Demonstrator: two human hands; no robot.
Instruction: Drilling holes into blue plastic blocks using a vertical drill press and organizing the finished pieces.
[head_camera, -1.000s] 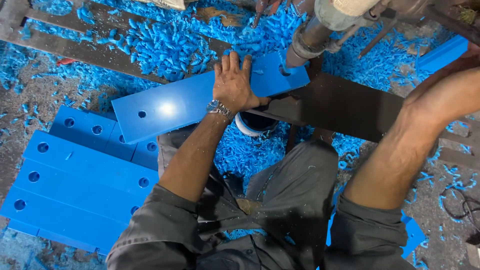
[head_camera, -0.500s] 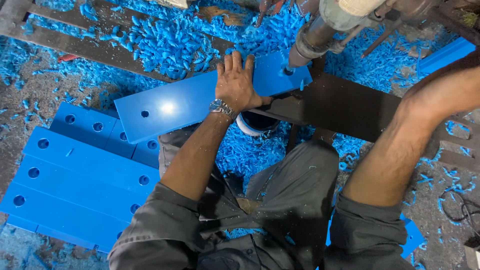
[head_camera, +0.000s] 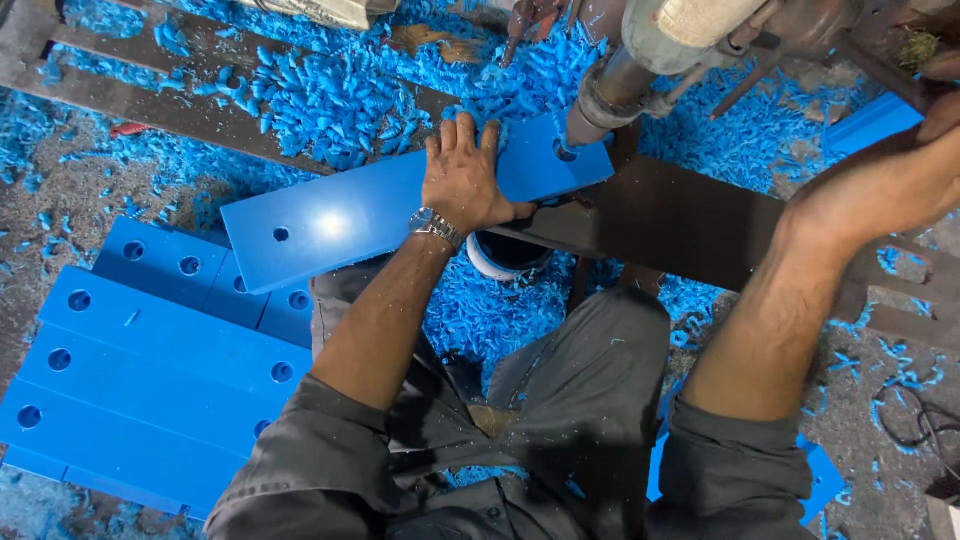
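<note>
My left hand (head_camera: 463, 175) lies flat, fingers together, on a long blue plastic plate (head_camera: 340, 215) that rests across a dark metal bar (head_camera: 680, 215). The plate has a small hole near its left end. A grey drill head (head_camera: 640, 70) comes down at an angle, and its tip meets the plate at a hole (head_camera: 562, 150) near the plate's right end. My right hand (head_camera: 935, 95) reaches up to the frame's right edge, and its fingers are cut off from view. A metal watch (head_camera: 437, 225) sits on my left wrist.
A stack of blue plates with holes (head_camera: 150, 380) lies at the lower left. Blue plastic shavings (head_camera: 330, 95) cover the floor and the metal rails. Another blue piece (head_camera: 870, 120) sits at the upper right. A dark cable (head_camera: 915, 415) lies at the right.
The view has shifted slightly. My left hand stays pressed on the plate, and the drill tip stays at the hole near the plate's right end.
</note>
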